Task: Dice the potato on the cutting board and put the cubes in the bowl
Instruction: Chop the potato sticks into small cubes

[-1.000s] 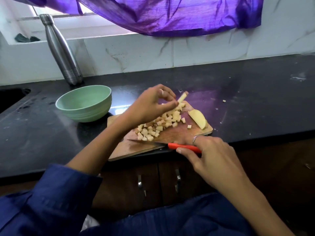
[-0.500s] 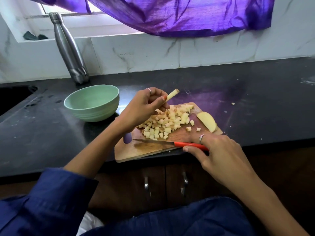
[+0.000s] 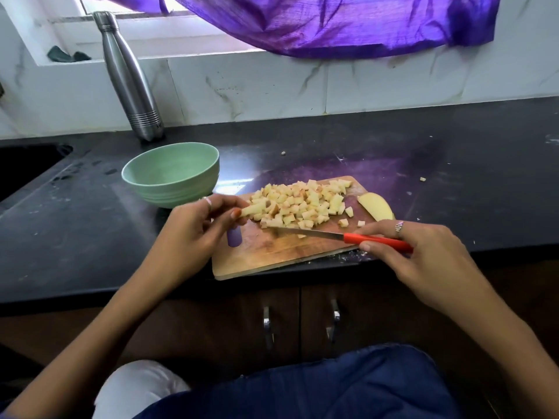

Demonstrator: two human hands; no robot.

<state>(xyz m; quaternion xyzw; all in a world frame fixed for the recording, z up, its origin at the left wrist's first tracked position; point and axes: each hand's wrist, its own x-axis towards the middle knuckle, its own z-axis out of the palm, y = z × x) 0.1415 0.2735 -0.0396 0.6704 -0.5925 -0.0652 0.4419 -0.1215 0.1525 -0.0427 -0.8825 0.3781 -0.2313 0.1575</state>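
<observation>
The board [image 3: 272, 255] lay at the centre of the frame on the dark counter [image 3: 453, 164], its near edge at the counter's front. A heap of cubes [image 3: 302, 204] covered its far half, and an uncut slice [image 3: 376, 205] rested at the board's right end, partly off the heap and apart from it. A few loose cubes sat between heap and slice.

The left hand [image 3: 193, 228], left of centre, pinched a potato stick [image 3: 254, 209] between thumb and fingertips, the stick pointing right toward the heap and touching its left edge. The right hand [image 3: 423, 252], at right of centre, was closed round the red handle of the knife [image 3: 332, 235]; the blade ran leftward, low over the board along the near side of the heap, its tip just below the stick. Whether the blade touched the board could not be told.

The bowl [image 3: 172, 179] stood on the counter just beyond the left hand, upper left of the board, with nothing seen inside it. A steel bottle [image 3: 130, 80] stood against the wall at upper left, and purple cloth [image 3: 332, 22] hung across the top.
</observation>
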